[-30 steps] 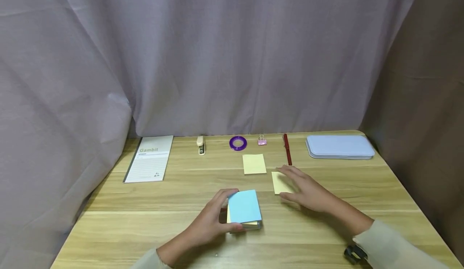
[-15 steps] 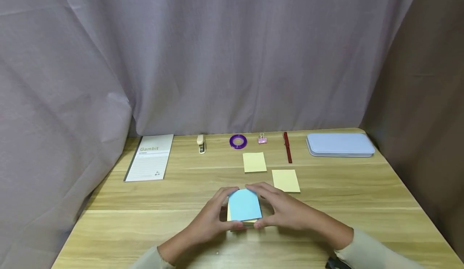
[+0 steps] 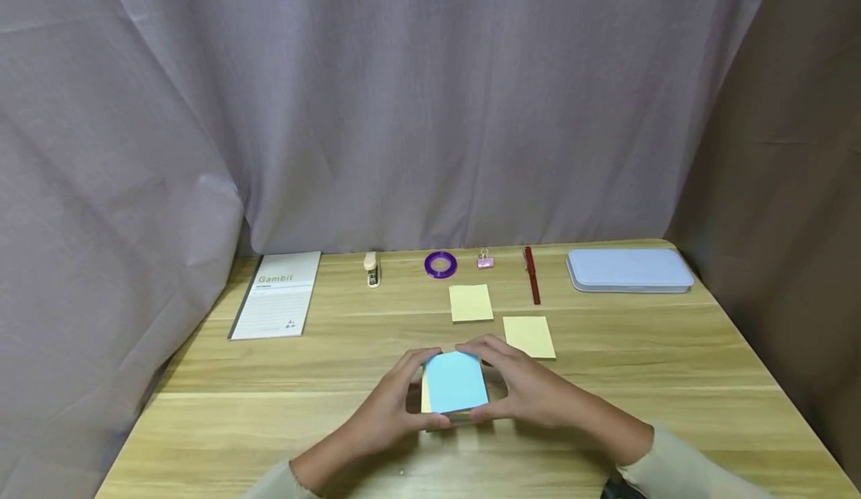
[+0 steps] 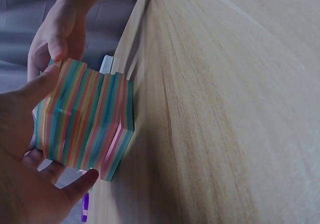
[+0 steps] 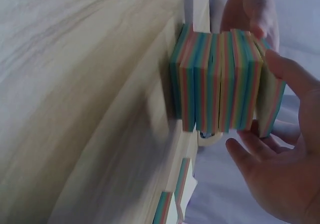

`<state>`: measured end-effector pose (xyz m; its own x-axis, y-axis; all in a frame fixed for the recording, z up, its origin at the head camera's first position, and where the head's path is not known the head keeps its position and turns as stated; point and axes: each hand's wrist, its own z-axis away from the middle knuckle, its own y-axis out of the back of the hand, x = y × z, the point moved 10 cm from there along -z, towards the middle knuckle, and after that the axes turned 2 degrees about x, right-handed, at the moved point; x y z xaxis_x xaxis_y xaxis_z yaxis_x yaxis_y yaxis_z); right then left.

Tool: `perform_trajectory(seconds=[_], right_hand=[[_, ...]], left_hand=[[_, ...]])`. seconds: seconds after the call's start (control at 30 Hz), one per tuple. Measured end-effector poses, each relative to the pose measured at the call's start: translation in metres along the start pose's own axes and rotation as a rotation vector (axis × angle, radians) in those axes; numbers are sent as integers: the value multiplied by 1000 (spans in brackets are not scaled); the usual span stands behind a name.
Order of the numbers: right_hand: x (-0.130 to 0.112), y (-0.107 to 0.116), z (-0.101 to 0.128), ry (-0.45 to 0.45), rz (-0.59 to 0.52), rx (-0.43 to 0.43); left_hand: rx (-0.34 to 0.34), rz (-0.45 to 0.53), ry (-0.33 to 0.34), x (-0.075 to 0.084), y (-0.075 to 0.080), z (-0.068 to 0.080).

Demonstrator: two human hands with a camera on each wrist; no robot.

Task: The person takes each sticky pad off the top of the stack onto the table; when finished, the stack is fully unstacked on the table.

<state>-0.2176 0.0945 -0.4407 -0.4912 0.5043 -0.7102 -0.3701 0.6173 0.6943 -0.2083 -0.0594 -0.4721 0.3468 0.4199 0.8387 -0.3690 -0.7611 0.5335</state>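
A tall stack of sticky note pads point(image 5: 215, 79), with striped multicoloured edges, stands on the wooden table close in front of the person. Its top pad point(image 3: 457, 381) shows a blue face in the head view. My left hand point(image 3: 386, 402) grips the stack from the left, thumb on the near side and fingers round the far side. From the right, my right hand point(image 3: 531, 387) pinches the top pad between thumb and fingers. The right wrist view shows that pad slightly angled from the pads below. Fingers partly cover the stack's upper edges.
Two yellow sticky note pads point(image 3: 471, 302) lie beyond the stack. Along the back are a notepad point(image 3: 276, 295), a small stapler point(image 3: 372, 270), a purple tape roll point(image 3: 440, 265), a pink binder clip point(image 3: 485, 260), a red pen point(image 3: 531, 275) and a light blue case point(image 3: 629, 270).
My right hand has moved left from the yellow pad on the right to the stack's top pad. That top pad has shifted slightly right. My left hand stays in place.
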Motion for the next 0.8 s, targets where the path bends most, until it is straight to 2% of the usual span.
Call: perform_trajectory(seconds=[0.17, 0.33, 0.47, 0.7, 0.8], right_hand=[[5, 17, 9, 21, -82, 10], [24, 44, 24, -16, -83, 39], [49, 69, 38, -74, -54, 75], [103, 100, 59, -168, -131, 93], [125, 111, 68, -212, -114, 99]], left_hand=[[13, -34, -5, 1, 1, 0], [13, -62, 24, 0, 1, -1], [9, -64, 48, -2, 0, 0], [16, -84, 30, -3, -2, 3], [16, -87, 28, -3, -3, 3]])
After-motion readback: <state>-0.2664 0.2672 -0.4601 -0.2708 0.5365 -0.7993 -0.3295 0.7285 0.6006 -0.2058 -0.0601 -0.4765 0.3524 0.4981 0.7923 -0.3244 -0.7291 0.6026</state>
